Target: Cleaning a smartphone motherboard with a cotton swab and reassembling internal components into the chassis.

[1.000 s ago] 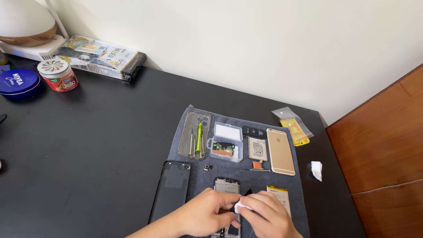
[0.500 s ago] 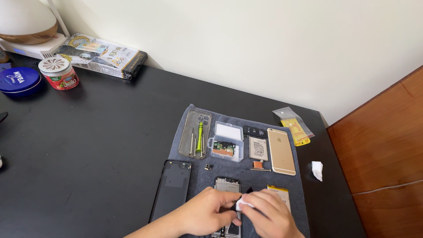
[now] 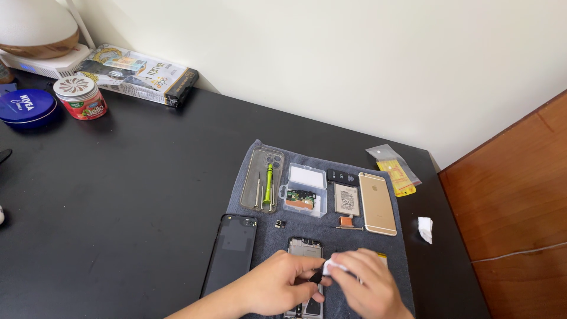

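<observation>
My left hand (image 3: 277, 288) and my right hand (image 3: 367, 283) meet over an opened phone frame (image 3: 305, 248) lying at the near edge of a grey cloth mat (image 3: 354, 239). The left fingers pinch a small dark part (image 3: 316, 276). The right fingers pinch a small white piece (image 3: 331, 265) that touches that dark part. The hands hide most of the phone frame's lower half.
On the mat lie a clear phone case (image 3: 263, 177) with a green screwdriver (image 3: 269, 183), a clear parts box (image 3: 304, 190), a battery (image 3: 346, 199) and a gold phone back (image 3: 377, 202). A black rear cover (image 3: 231, 251) lies left. A blue tin (image 3: 25, 107) and a red jar (image 3: 80, 96) stand far left.
Both hands have stayed over the phone frame, with only slight shifts of the fingers around the white piece.
</observation>
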